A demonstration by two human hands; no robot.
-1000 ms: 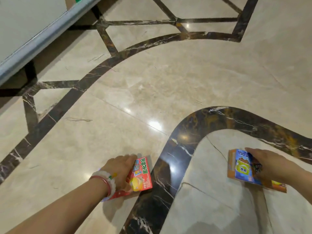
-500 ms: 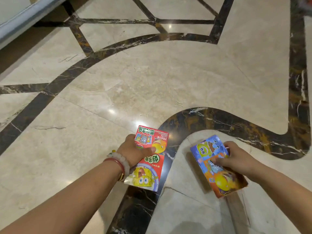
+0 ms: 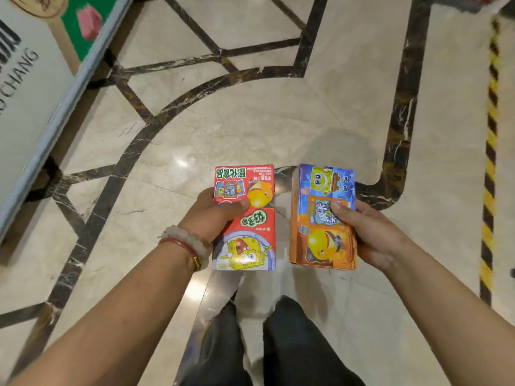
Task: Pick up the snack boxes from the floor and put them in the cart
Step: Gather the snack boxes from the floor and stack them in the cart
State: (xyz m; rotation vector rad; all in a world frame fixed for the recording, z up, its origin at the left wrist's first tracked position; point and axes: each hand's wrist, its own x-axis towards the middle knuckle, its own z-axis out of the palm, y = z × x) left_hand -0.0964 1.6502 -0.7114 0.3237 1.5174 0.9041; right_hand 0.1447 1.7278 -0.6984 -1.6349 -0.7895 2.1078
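- The floor point(image 3: 250, 121) is polished beige marble inlaid with dark veined bands: one band curves from the lower left up toward the top centre, and straight bands cross it near the top edge.
- A sign board point(image 3: 25, 101) with a grey rim slants along the floor's left edge; it shows printed letters and a green patch with a pink shape.
- A tape line point(image 3: 490, 140) of yellow and black stripes runs down the floor near its right edge.
- Two dark trouser legs point(image 3: 292, 344) stand at the floor's bottom edge, in the middle.
- The left hand point(image 3: 214, 215) grips the red box point(image 3: 245, 218) from its left side, thumb laid across the printed face and fingers behind. The box is held off the floor, upright, in the lower middle of the view.
- The right hand point(image 3: 370, 235) grips the blue box point(image 3: 323, 218) from its right side, thumb on the front and fingers wrapped round the edge. This blue-and-orange box is also held off the floor, upright.
- The two boxes are side by side, just apart, with a narrow gap of floor showing between them. The cart is not to be seen.
- A bracelet point(image 3: 184, 240) of pale beads, with a red band beside it, sits on the left wrist.
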